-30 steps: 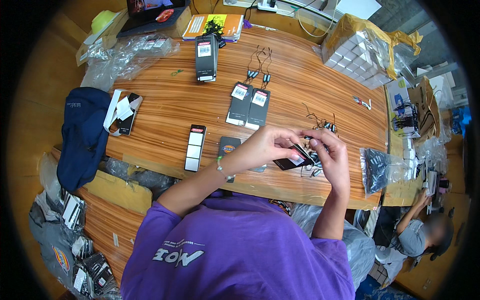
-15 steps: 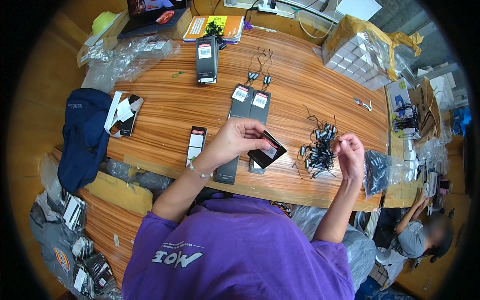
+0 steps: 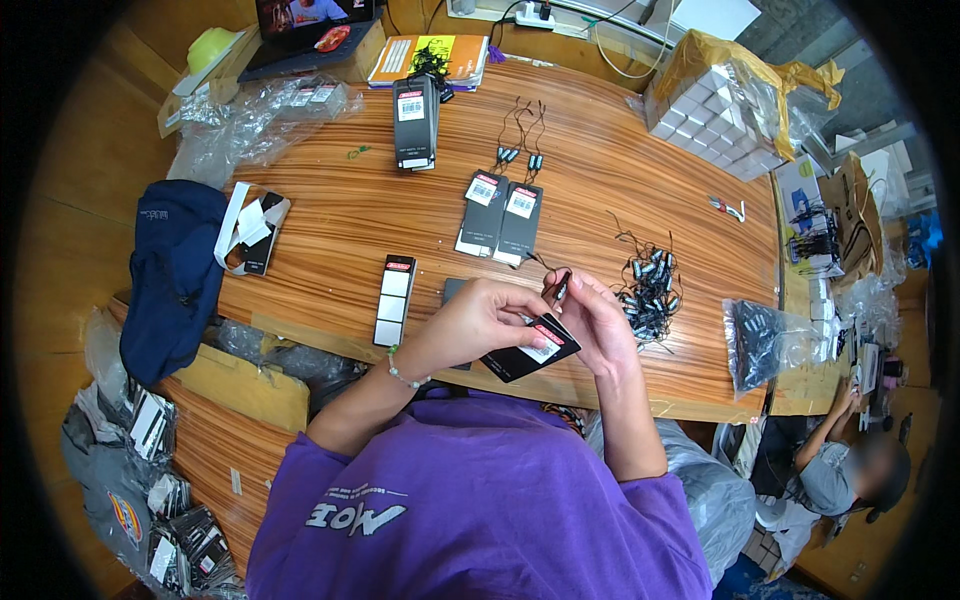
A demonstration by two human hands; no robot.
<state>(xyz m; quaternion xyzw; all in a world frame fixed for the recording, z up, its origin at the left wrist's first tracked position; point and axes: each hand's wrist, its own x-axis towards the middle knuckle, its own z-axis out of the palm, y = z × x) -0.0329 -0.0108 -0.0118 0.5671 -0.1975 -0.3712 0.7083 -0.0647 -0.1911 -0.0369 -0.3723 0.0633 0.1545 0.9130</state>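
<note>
The right hand (image 3: 603,328) brought a pinched black string (image 3: 561,284) to centre frame, beside the left hand's (image 3: 470,325) gripped hang tag (image 3: 522,361).

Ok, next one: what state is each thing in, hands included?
left hand: closed on a dark tag
dark tag: held, tilted
right hand: pinching a black cord
black cord: held up by fingers
cord pile: loose, heaped
paired tags: lying side by side
tag stack: piled
laptop: open, screen lit
snips: lying down, open or shut unclear
</note>
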